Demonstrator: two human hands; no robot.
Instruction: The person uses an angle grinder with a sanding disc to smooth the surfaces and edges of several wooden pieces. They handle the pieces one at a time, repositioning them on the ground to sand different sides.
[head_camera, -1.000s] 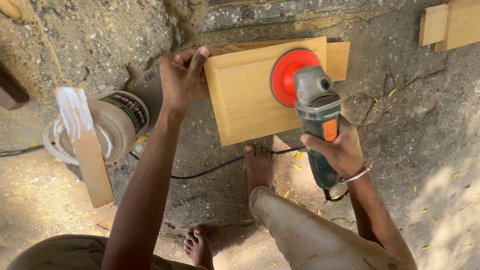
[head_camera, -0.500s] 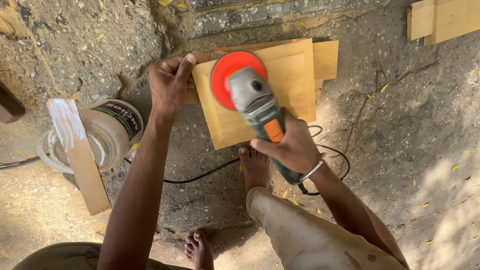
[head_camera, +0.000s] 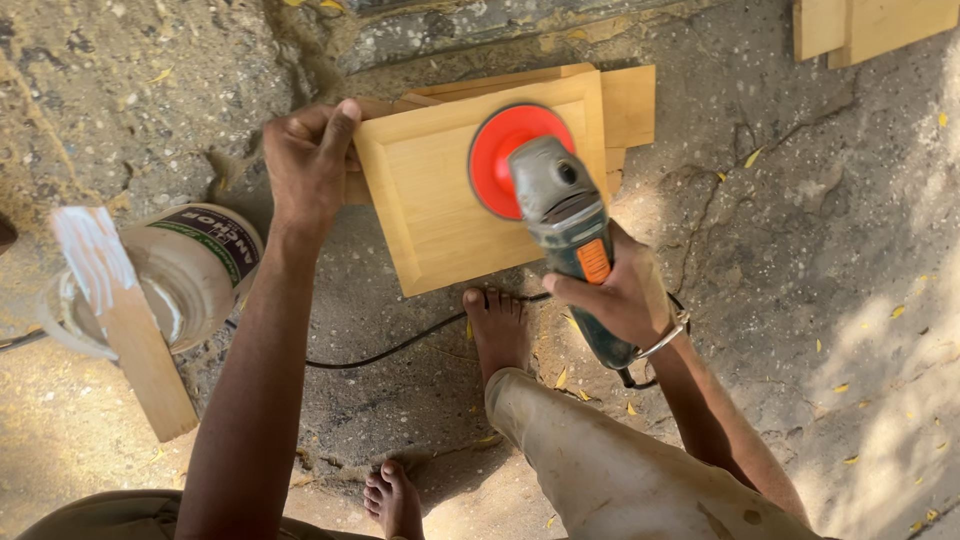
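I see my left hand (head_camera: 305, 165) clamped over the left edge of the wooden panel (head_camera: 440, 215), which lies flat on the concrete floor (head_camera: 800, 250) in the upper middle of the frame, atop more boards (head_camera: 630, 105). My right hand (head_camera: 615, 295) grips the handle of the sander (head_camera: 565, 215), its red disc (head_camera: 505, 155) resting on the panel's upper right part. The tool's long axis runs from lower right up to the disc, so the right hand sits below and right of the panel. My foot (head_camera: 497, 330) stands just beneath the panel. At left, a tub (head_camera: 195, 265) with a paint-smeared stick (head_camera: 125, 325).
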